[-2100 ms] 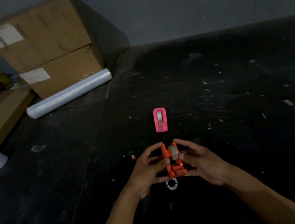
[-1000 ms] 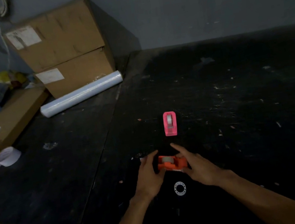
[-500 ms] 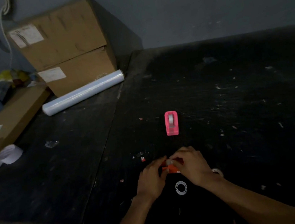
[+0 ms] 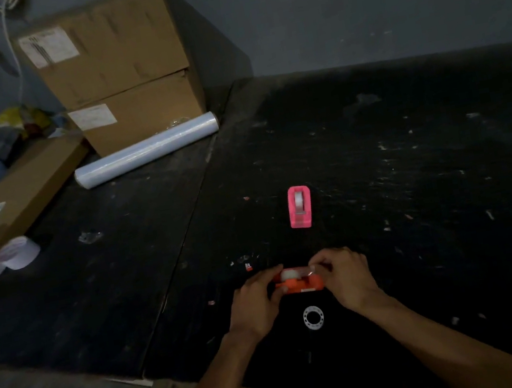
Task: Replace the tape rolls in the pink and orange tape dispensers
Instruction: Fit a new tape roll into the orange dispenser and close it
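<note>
The orange tape dispenser point(image 4: 300, 284) lies crosswise on the black table, a whitish tape roll point(image 4: 287, 275) seated in its left end. My left hand point(image 4: 256, 307) grips that left end. My right hand point(image 4: 346, 275) pinches at the right end, where a strip of clear tape seems stretched toward the cutter. The pink dispenser point(image 4: 299, 207) stands farther back with a tape roll inside, untouched. A bare white tape core point(image 4: 314, 317) lies flat on the table just in front of the orange dispenser, between my wrists.
Stacked cardboard boxes point(image 4: 121, 67) and a roll of clear stretch film point(image 4: 147, 150) occupy the back left. A flat long carton point(image 4: 12, 204) and a white paper roll point(image 4: 17, 255) sit at the left edge. Small scraps litter the dark table point(image 4: 413, 167).
The orange dispenser, held upright in both hands two seconds ago, now lies sideways on the table. My right hand has shifted from over its middle to its right end.
</note>
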Available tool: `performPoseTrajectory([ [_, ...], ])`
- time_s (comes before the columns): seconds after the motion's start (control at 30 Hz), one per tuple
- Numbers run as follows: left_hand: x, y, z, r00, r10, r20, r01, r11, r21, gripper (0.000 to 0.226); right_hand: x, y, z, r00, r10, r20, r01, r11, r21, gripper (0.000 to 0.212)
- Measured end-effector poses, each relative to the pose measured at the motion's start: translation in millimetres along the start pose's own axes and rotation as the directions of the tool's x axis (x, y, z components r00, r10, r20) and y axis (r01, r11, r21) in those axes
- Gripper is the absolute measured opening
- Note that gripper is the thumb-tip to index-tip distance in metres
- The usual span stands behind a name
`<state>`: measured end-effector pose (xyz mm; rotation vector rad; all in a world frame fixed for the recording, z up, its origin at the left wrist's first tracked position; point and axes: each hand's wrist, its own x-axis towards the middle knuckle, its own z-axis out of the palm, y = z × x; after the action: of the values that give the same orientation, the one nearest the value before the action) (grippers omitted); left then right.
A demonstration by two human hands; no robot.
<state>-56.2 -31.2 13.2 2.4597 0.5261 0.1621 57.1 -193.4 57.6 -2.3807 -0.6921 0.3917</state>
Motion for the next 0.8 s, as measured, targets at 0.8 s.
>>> performPoseTrajectory([
  [0.8, -7, -9, 6, 0.998, 0.038, -0.050, -0.035, 0.998, 0.047, 0.050, 14, 28, 1, 0.934, 0.295, 0.202, -0.314, 0.947, 0.067, 0.022],
])
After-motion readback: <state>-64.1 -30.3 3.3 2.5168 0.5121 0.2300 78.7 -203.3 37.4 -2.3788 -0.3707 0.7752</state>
